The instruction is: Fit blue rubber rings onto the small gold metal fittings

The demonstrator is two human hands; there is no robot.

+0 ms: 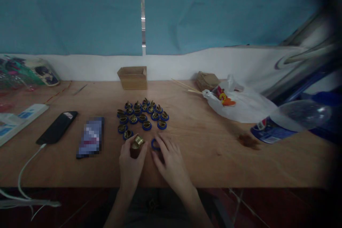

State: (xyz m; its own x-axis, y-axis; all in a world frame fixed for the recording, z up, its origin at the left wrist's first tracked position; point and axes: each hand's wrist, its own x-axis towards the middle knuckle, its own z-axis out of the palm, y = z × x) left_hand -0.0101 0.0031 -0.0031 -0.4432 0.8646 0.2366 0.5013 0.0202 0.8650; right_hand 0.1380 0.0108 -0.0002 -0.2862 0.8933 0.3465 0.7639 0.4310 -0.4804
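My left hand (131, 162) pinches a shiny brass cylindrical fitting (137, 142) between thumb and fingers, just above the wooden table. To its right, my right hand (171, 158) has its fingers closed at the right side of a blue ring (154, 144), whose right edge is hidden behind them. Beyond both hands stands a loose cluster of several brass pieces with blue rings around their bases (143, 118). The nearest of these, a ringed brass piece (128, 134), sits right by my left fingertips.
An open cardboard box (134, 79) stands against the wall. On the left lie a black phone (56, 128) with a cable, a blurred packet-like item (91, 137) and a power strip (24, 121). At right are a white plastic bag (240, 105) and a tilted bottle (291, 119).
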